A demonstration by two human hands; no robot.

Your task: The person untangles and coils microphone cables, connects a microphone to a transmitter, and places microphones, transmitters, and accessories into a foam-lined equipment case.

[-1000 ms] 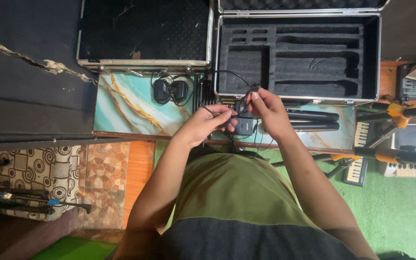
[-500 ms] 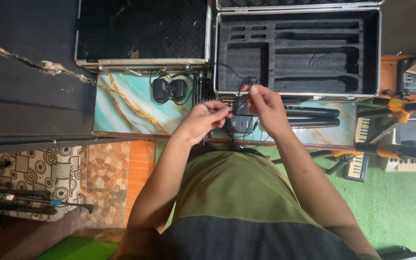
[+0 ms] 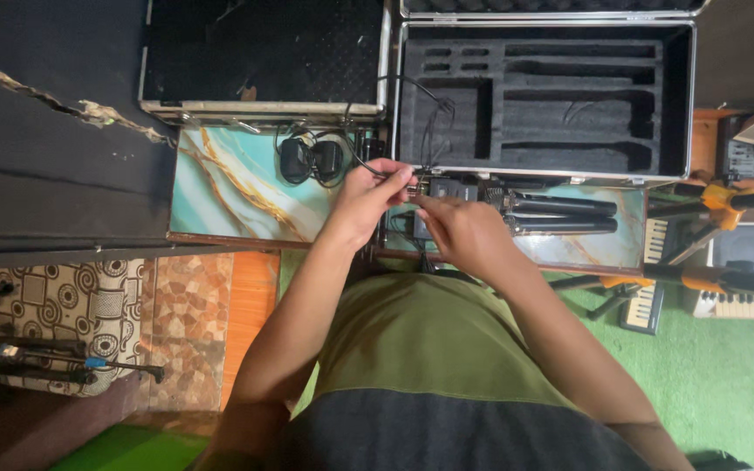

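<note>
Lying open on the marbled surface [image 3: 237, 187], the foam-lined case [image 3: 544, 100] waits behind two black microphones [image 3: 560, 215]. Both hands, left hand [image 3: 368, 194] and right hand [image 3: 460, 231], pinch a thin black cable [image 3: 434, 122] at a small black receiver [image 3: 447, 188], seemingly steadying its plug.

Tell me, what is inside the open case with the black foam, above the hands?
The open case holds black foam with cut-out slots that look empty. A thin black cable loops over its left compartment. The slot bottoms are too dark to see.

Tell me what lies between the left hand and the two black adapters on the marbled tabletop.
In the head view, only a loop of black cable separates the left hand from the adapters.
</note>
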